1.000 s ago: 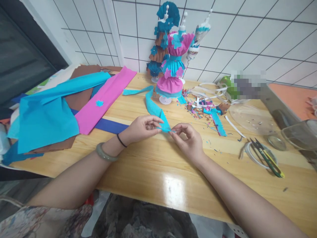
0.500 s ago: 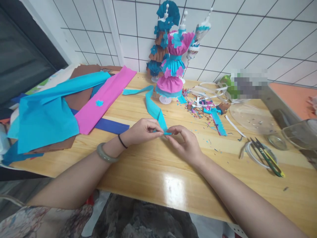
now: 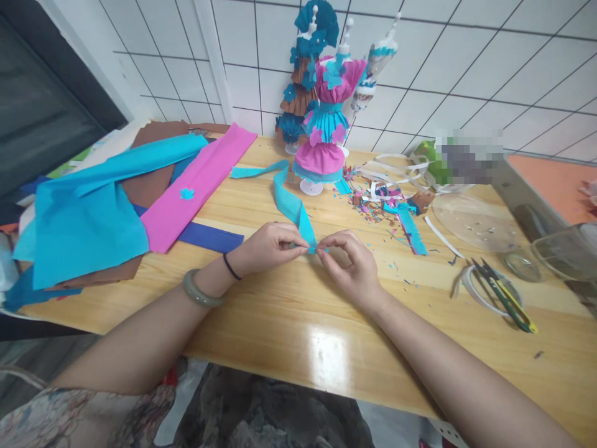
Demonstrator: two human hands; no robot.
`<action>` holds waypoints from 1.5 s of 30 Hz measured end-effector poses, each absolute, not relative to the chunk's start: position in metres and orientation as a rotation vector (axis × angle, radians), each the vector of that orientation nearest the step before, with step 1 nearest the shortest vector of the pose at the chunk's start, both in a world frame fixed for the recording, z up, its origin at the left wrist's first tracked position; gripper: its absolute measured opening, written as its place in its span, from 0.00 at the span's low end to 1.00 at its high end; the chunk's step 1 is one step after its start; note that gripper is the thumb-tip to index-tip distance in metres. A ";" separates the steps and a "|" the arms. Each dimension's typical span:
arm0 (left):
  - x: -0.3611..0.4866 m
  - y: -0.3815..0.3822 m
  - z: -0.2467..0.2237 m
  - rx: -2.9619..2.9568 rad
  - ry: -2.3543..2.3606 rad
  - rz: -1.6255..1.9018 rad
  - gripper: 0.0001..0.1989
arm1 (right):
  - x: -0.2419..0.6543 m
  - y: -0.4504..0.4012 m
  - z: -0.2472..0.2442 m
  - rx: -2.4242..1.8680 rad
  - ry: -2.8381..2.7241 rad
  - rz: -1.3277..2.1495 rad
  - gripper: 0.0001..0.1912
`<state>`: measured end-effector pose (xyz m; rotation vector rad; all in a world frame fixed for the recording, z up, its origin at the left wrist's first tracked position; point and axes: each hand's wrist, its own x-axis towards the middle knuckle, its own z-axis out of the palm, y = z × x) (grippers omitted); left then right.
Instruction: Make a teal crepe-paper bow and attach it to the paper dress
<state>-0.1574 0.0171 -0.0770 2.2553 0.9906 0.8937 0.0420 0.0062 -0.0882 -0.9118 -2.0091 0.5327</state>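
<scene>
A long turquoise crepe paper strip [image 3: 290, 202] winds across the table from the back and ends between my fingertips. My left hand [image 3: 275, 246] pinches the near end of it between thumb and forefinger. From the other side, my right hand [image 3: 352, 264] pinches the same end, its thumb and forefinger meeting at the paper. The fingertips of both hands are almost touching. Behind the strip stands a small dress form [image 3: 321, 158] in ruffled pink and turquoise paper with flowers on it.
Sheets of turquoise [image 3: 88, 230] and pink crepe paper [image 3: 200, 186] lie left, a small blue paper flower [image 3: 187, 194] on the pink one. Paper scraps [image 3: 373, 202] are heaped right of the dress form. Thread snips [image 3: 506, 295] rest over a tape roll at right, near a glass jar [image 3: 566, 252].
My right fingers have closed onto the strip's end, where they were slightly parted before. The end of the strip now shows less folded between the hands.
</scene>
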 end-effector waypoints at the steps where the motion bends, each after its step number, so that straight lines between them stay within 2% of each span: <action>1: -0.157 0.017 -0.077 2.260 0.990 0.892 0.09 | 0.041 0.006 -0.089 -0.911 -2.015 0.533 0.07; 4: -0.157 0.017 -0.077 2.273 1.006 0.870 0.09 | 0.040 0.006 -0.089 -0.896 -2.034 0.539 0.08; 12: -0.156 0.016 -0.077 2.191 1.012 0.839 0.09 | 0.040 0.005 -0.089 -0.946 -2.020 0.608 0.03; 22: -0.156 0.016 -0.072 1.921 1.084 0.908 0.10 | 0.044 0.008 -0.089 -1.002 -1.954 0.682 0.03; 28: -0.157 0.017 -0.079 1.645 1.089 0.947 0.14 | 0.045 0.009 -0.088 -0.952 -1.950 0.703 0.06; 33: -0.159 0.019 -0.079 1.681 1.065 0.977 0.08 | 0.044 0.010 -0.088 -0.965 -1.930 0.725 0.06; 45: -0.157 0.019 -0.080 1.755 1.086 0.969 0.10 | 0.043 0.013 -0.093 -1.029 -1.908 0.713 0.06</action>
